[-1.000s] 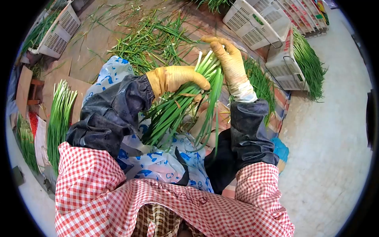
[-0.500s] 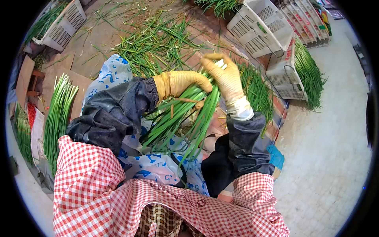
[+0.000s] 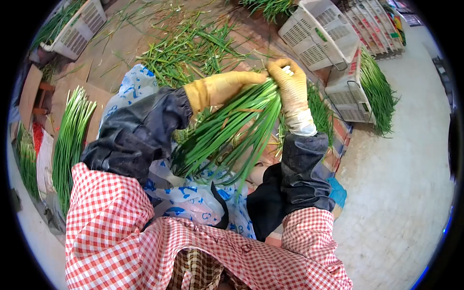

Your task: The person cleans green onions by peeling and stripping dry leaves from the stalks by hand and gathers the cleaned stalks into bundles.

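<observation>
Head cam, grn stalk bunch (image 3: 237, 121), wht tips (image 3: 287, 70)

There are two gloved hands (image 3: 231, 87) (image 3: 292, 87), two black sleeves (image 3: 140, 130) (image 3: 305, 174), one held green bunch (image 3: 232, 128) and at least three white crates (image 3: 77, 36) (image 3: 307, 41) (image 3: 347, 96).

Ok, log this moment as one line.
left hand: touching bunch of greens; right hand: closed around white ends; loose greens: scattered beyond hands; crates: upper right

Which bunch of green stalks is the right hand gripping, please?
The middle bunch, white ends showing at the right hand; the bunch beside the left arm and the greens spilling from a crate touch neither hand.
</observation>
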Available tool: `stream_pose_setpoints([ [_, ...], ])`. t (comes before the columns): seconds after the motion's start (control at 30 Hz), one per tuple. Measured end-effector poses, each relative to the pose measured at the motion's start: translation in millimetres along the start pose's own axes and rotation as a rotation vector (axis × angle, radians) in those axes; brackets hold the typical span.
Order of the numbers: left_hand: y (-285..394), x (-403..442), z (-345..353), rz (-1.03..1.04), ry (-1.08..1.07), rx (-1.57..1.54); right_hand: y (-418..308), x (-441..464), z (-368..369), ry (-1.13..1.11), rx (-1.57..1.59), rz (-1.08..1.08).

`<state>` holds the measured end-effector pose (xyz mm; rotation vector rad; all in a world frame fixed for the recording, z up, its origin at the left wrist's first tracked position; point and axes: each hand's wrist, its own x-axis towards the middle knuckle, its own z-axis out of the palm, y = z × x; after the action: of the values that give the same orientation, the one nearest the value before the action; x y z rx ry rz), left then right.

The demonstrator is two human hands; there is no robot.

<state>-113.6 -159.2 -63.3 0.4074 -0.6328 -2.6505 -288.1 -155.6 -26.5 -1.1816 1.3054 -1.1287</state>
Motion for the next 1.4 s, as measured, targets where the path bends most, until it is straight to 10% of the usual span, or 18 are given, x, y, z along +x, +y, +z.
stream_pose_setpoints([
  [0.27,0,-16,22,0.715,0.212,1.202,-9,14,-39,0.238,-0.035,0.027],
  [0.53,-20,2,17,0.902,0.416,1.757,-3,16,-28,0.236,-0.057,-0.037],
  [0.77,-35,-12,3,0.57,0.466,2.031,-2,27,-68,0.427,-0.077,-0.15],
  [0.83,-51,-20,-57,-0.281,0.377,2.478,-4,28,-96,0.51,-0.066,-0.176],
  [0.87,-51,-30,-77,-0.968,0.12,2.426,3,33,-117,0.578,-0.115,-0.176],
  [1.0,-36,-32,-56,-1.081,0.276,2.21,6,30,-150,0.785,-0.201,-0.192],
  [1.07,-28,-37,-4,-0.449,0.234,1.452,-1,33,-147,0.784,-0.353,-0.3],
  [1.2,-67,-3,43,-0.291,-0.248,-0.34,-40,11,-72,0.71,-0.752,-0.675],
  [1.33,-68,24,29,0.269,-0.561,-0.918,-16,-56,6,0.186,-1.008,-1.045],
  [1.4,-53,2,33,0.325,-0.206,-0.559,-14,-88,32,-0.185,-1.14,-1.157],
])
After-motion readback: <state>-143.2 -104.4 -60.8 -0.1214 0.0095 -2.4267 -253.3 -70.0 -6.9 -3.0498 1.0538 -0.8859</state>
